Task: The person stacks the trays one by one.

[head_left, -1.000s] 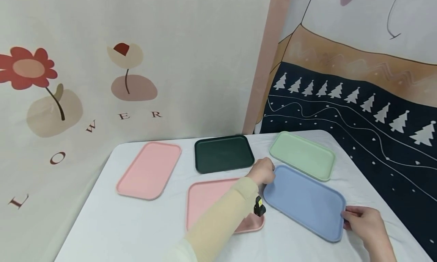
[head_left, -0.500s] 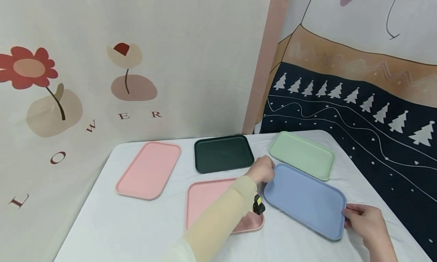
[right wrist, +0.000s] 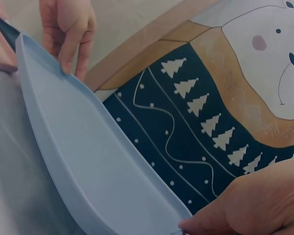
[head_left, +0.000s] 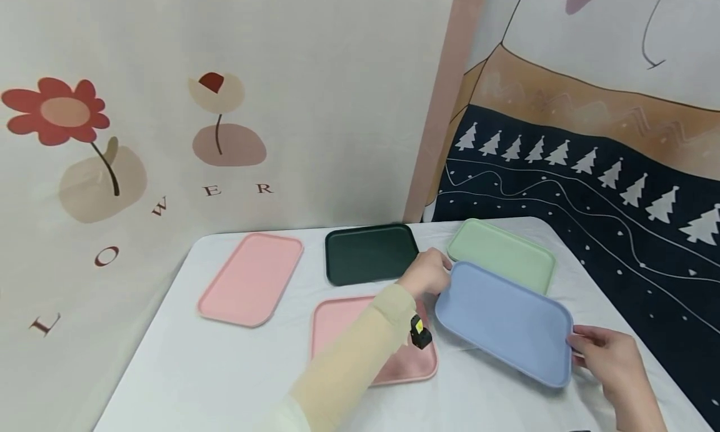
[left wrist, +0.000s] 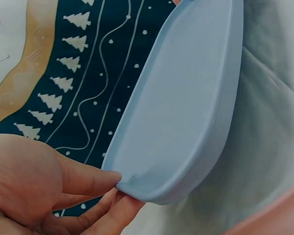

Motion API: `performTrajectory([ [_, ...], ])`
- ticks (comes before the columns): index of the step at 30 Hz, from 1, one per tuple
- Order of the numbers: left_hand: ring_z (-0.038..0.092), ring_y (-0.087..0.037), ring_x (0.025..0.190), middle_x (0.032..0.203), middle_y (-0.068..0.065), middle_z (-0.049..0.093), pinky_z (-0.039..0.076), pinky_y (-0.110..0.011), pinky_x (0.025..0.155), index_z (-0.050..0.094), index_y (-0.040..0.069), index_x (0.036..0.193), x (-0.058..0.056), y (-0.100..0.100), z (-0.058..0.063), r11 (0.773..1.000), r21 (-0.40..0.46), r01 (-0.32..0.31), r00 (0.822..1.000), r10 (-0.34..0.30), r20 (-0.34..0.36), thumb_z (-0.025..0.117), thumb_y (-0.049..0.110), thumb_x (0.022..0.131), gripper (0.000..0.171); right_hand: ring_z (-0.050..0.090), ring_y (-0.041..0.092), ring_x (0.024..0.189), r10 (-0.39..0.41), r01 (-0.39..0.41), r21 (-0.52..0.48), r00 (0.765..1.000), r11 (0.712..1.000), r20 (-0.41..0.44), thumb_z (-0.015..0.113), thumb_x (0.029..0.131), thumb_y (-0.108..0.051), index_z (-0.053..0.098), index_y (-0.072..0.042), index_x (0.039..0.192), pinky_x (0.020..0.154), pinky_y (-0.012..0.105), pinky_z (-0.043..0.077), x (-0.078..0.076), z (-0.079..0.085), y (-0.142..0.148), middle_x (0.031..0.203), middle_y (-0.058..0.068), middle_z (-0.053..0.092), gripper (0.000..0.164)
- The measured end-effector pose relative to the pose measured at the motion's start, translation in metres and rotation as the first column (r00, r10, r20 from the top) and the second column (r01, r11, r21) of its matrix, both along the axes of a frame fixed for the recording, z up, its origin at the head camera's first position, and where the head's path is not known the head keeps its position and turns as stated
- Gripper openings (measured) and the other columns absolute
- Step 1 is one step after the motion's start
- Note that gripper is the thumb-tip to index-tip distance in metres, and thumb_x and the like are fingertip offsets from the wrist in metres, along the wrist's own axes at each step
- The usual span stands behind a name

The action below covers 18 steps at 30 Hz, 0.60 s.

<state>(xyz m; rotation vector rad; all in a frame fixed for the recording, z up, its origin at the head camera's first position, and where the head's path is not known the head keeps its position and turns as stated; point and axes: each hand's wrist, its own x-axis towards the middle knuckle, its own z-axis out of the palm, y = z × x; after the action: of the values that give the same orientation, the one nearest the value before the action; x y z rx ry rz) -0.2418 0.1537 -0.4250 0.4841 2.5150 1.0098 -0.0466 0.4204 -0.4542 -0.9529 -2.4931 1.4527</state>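
Note:
A blue rectangular tray with a low raised rim is held between both hands, tilted and overlapping the green tray behind it in the head view. My left hand grips its left end; in the left wrist view the thumb lies on the rim and the fingers curl beneath. At the opposite end, my right hand pinches the rim between thumb and fingers. The right wrist view shows the tray's long side rising off the white cloth, with my right thumb at the near corner.
A dark green tray lies at the back middle of the white table. One pink tray is at the left; another pink tray sits partly under my left sleeve. Printed cloths hang behind and to the right.
Both hands have raised the blue tray slightly off the table, and it now covers the green tray's near edge. The head view has shifted a little to the left.

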Motion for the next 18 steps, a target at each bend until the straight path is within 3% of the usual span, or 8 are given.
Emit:
performTrajectory([
  [6,0.065,-0.015,0.068,0.082,-0.001,0.071,0.053,-0.026,0.057,0.076,0.007,0.123,-0.002,-0.022,0.008,0.996,0.091,-0.019,0.999,0.014,0.051,0.066,-0.003,0.091,0.034,0.067,0.003,0.074,0.039,-0.039,0.002,0.999,0.999,-0.027,0.062,0.102,0.001,0.051,0.024,0.138,0.069,0.029,0.065,-0.008,0.008,-0.007,0.106,0.021,0.071,0.044],
  [9,0.068,-0.016,0.067,0.083,-0.003,0.072,0.054,-0.027,0.056,0.075,0.005,0.122,-0.002,-0.033,0.011,0.987,0.156,-0.029,0.997,0.017,0.077,0.067,-0.004,0.092,0.032,0.066,0.002,0.076,0.058,-0.058,-0.003,0.998,0.998,-0.030,0.062,0.102,0.001,0.051,0.023,0.139,0.070,0.029,0.065,-0.012,0.011,-0.010,0.112,0.025,0.069,0.045],
  [18,0.067,-0.016,0.072,0.088,-0.005,0.067,0.061,-0.028,0.061,0.073,0.002,0.126,0.004,-0.061,0.016,0.964,0.254,-0.075,0.995,0.055,0.084,0.070,-0.001,0.097,0.030,0.065,-0.001,0.076,0.095,-0.094,0.014,0.993,0.995,-0.064,0.062,0.102,0.002,0.052,0.022,0.139,0.070,0.028,0.065,-0.022,0.021,-0.026,0.107,0.018,0.072,0.043],
])
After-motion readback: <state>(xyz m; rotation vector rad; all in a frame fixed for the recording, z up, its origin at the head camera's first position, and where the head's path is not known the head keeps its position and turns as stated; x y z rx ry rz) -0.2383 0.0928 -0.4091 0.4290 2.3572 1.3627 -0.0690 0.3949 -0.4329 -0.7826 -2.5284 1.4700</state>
